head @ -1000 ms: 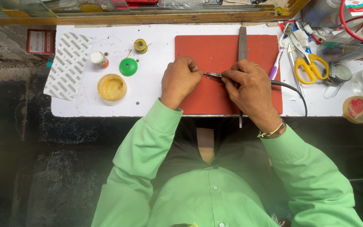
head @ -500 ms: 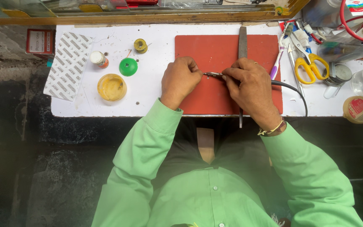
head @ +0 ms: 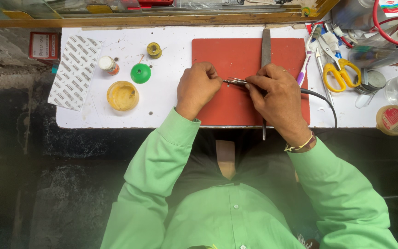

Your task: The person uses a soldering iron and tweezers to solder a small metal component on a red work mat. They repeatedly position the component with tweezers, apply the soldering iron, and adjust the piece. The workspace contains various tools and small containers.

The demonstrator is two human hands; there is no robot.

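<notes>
My left hand [head: 200, 87] is curled into a fist over the red mat [head: 236, 55] on the white table [head: 171, 41]; whatever small part it pinches is hidden by the fingers. My right hand [head: 276, 97] grips thin metal tweezers [head: 235, 82] whose tips point left and meet the left hand's fingertips. A black cable [head: 321, 99] runs out from under the right hand toward the table's front edge. A long metal file [head: 266, 50] lies upright across the mat behind the right hand.
Left of the mat stand a yellow open tin [head: 122, 95], a green round cap [head: 140, 73], a small bottle [head: 109, 65], a yellow spool [head: 154, 50] and a patterned sheet [head: 74, 71]. At the right lie yellow-handled scissors [head: 342, 74], pliers, jars and a round tin [head: 393, 120].
</notes>
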